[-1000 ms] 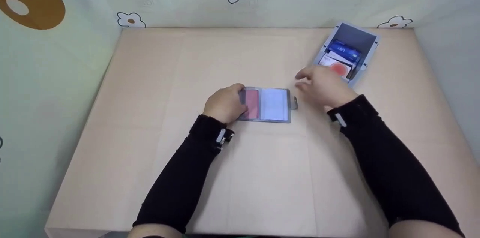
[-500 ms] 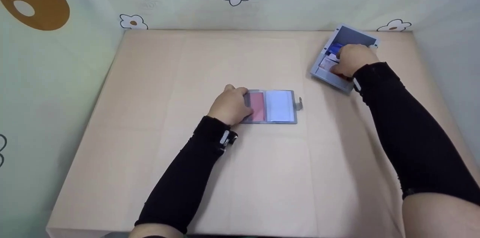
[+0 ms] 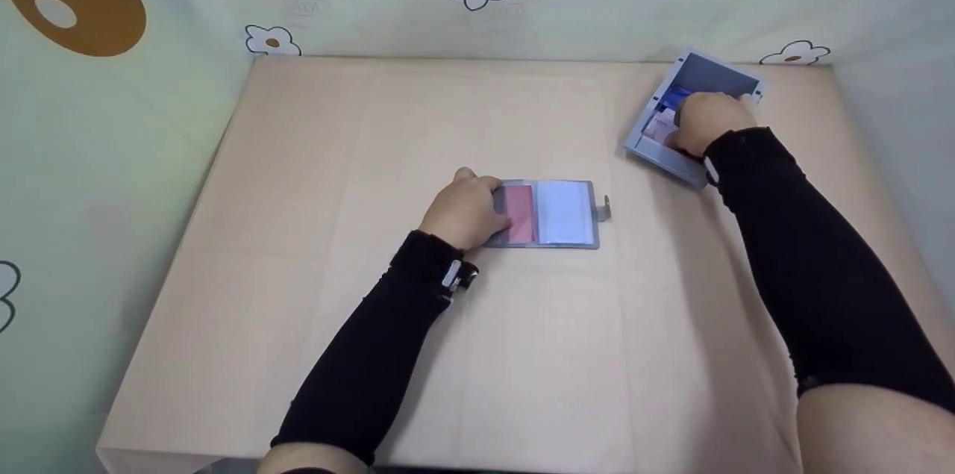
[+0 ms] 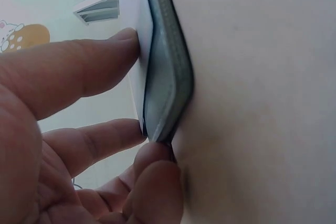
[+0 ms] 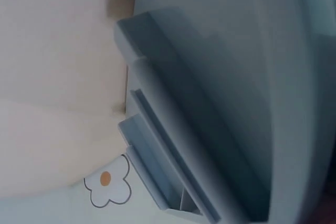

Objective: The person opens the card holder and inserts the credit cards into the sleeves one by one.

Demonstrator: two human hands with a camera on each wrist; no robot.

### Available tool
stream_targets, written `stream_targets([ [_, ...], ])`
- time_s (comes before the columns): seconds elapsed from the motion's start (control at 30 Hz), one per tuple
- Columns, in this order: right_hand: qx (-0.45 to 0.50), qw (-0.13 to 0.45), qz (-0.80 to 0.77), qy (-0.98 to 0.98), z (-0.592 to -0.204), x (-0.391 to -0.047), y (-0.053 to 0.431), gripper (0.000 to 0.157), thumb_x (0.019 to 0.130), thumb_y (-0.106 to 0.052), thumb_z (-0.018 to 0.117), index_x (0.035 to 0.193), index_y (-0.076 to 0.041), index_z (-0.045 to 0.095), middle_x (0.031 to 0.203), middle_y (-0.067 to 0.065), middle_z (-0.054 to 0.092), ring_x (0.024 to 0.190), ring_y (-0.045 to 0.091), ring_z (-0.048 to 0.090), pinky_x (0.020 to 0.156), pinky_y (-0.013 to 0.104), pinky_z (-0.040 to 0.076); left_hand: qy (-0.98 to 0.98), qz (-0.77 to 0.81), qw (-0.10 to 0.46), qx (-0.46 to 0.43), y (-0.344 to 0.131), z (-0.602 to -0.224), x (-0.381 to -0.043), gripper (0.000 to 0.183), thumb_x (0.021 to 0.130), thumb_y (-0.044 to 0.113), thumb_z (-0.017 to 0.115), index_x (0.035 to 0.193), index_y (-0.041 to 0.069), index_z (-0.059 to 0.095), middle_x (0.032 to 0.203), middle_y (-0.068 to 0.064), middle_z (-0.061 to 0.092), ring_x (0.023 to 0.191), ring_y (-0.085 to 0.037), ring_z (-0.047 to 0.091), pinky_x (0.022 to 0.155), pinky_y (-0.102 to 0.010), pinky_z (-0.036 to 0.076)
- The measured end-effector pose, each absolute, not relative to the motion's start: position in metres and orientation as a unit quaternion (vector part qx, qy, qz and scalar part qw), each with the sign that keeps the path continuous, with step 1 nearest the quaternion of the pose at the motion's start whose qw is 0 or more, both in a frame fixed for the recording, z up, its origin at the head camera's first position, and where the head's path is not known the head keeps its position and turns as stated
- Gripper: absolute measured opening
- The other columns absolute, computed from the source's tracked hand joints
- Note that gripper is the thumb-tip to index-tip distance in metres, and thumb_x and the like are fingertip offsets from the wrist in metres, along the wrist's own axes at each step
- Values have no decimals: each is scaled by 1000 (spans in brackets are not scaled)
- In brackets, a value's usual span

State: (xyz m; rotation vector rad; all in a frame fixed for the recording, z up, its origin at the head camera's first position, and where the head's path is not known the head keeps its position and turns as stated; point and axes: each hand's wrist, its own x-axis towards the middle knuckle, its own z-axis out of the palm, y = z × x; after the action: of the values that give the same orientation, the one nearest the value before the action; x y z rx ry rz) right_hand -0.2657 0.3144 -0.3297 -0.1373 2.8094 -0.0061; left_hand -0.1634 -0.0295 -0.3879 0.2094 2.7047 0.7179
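Note:
A grey card holder lies spread flat on the table, with a pink card under its left leaf and a white one under its right. My left hand holds its left edge; in the left wrist view the thumb presses on the inner leaf while fingers meet the corner. My right hand reaches down into a grey-blue plastic box, over a blue packet and a pale printed card. Its fingertips are hidden, so I cannot tell what they hold.
The box stands at the table's far right, close to the back wall. A snap strap sticks out from the card holder's right edge. Pale cloth covers the table, and flower-printed walls enclose it.
My right hand has moved away from beside the card holder, up and right into the box. My left hand stays at the card holder's left edge.

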Motion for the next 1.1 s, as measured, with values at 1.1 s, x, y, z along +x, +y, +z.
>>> stream_targets([
  [1.1,-41,153,-17,987,-333,-268,314,38,92,-24,64,115,6,71,114,30,71,100,45,61,97,67,36,951,249,171,69,-29,-389,-163,67,93,35,80,151,11,58,129,-13,55,104,-25,62,103,-41,54],
])
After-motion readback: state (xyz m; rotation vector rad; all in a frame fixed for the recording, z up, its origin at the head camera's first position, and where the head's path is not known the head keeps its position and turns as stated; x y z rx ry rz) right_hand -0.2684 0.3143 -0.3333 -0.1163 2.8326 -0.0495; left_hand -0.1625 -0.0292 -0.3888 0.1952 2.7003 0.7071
